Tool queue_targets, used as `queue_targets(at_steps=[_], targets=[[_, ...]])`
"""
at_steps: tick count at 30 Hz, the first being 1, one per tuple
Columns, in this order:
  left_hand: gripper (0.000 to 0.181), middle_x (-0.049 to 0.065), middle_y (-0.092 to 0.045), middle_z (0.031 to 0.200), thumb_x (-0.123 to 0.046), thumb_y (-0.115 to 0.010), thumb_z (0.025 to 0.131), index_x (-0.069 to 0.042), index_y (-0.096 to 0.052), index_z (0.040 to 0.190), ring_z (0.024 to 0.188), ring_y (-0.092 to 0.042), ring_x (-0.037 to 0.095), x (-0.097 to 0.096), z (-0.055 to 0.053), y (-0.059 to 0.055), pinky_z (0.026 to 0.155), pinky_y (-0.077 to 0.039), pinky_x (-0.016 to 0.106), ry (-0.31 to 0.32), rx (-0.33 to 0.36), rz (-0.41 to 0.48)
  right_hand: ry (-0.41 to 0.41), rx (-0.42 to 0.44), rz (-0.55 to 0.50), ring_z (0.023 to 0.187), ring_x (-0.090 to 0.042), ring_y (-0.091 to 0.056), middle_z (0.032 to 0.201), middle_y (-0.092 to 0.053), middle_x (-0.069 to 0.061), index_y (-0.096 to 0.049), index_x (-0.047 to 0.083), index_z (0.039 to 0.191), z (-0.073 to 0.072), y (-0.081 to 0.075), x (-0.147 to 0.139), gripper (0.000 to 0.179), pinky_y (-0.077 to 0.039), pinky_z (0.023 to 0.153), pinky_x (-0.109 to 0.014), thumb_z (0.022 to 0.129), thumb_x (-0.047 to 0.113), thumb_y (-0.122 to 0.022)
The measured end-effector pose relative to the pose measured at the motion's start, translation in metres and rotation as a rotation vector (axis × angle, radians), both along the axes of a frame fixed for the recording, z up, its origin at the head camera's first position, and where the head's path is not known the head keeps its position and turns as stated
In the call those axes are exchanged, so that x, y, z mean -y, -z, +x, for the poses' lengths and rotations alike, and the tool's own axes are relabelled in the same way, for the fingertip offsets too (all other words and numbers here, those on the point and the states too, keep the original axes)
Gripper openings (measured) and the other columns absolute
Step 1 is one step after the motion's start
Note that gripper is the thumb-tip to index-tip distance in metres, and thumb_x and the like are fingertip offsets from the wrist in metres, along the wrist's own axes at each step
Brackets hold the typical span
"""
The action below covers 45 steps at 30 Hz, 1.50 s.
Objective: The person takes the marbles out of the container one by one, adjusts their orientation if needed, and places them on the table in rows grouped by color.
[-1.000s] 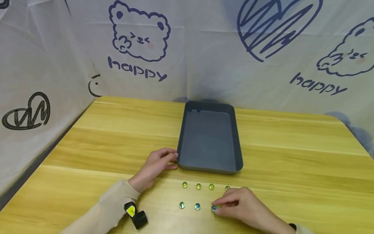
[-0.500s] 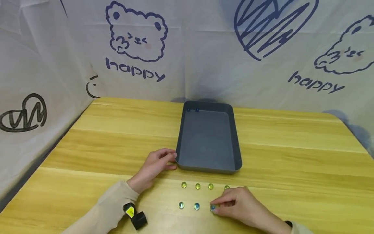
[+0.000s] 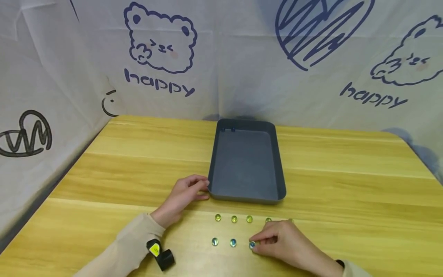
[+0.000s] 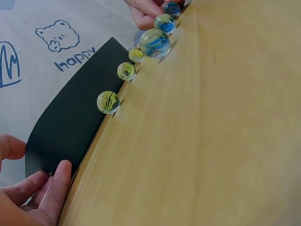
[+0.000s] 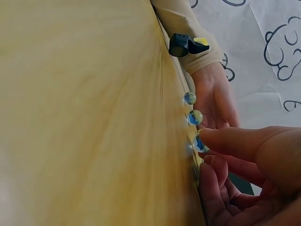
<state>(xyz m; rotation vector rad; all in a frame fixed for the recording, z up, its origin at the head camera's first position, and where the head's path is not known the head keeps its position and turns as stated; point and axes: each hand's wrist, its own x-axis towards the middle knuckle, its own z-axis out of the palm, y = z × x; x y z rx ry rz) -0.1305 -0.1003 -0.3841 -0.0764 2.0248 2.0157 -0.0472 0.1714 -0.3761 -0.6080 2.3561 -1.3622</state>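
My right hand [image 3: 285,240] pinches a blue-and-clear glass marble [image 3: 252,244] between thumb and fingertips, low over the wooden table. To its left, two more blue-swirled marbles [image 3: 233,242] lie in line with it. A second row of several yellow-green marbles [image 3: 234,219] runs between these and the tray; the right hand partly covers the row's right end. At the near left corner of the dark grey rectangular tray [image 3: 282,181], my left hand [image 3: 181,198] touches the outer wall with its fingertips. Two dark blue marbles [image 3: 233,129] sit in the tray's far left corner.
The light wooden table [image 3: 346,184] extends on both sides of the tray. Behind it and at the left hangs white cloth [image 3: 242,69] with bear and heart drawings. A black wrist camera [image 3: 165,260] is strapped over the left sleeve.
The head view has shifted slightly. The right hand keeps its pinch on the blue marble at nearly the same place, and the left hand stays at the tray's corner.
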Motion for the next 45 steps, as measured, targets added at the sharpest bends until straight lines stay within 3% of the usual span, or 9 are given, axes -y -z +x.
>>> queue_targets(at_steps=[24, 45], targets=[[0.028, 0.020, -0.059, 0.109, -0.006, -0.054, 0.095, 0.011, -0.059, 0.118, 0.091, -0.062, 0.019, -0.0015, -0.0004, -0.0011, 0.081, -0.058, 0.032, -0.008, -0.012, 0.005, -0.014, -0.043, 0.031, 0.064, -0.001, -0.051, 0.073, -0.060, 0.013, -0.077, 0.006, 0.095, -0.0012, -0.0011, -0.0005, 0.019, -0.049, 0.053, -0.021, 0.080, 0.018, -0.079], [0.030, 0.021, -0.058, 0.111, -0.006, -0.054, 0.095, 0.011, -0.058, 0.120, 0.092, -0.061, 0.019, -0.0001, 0.0011, -0.0010, 0.082, -0.058, 0.032, 0.006, -0.005, -0.001, -0.015, -0.008, 0.032, 0.063, -0.002, -0.052, 0.076, -0.062, 0.012, -0.077, 0.006, 0.097, 0.0016, -0.0006, 0.0007, 0.020, -0.048, 0.051, -0.021, 0.081, 0.018, -0.079]])
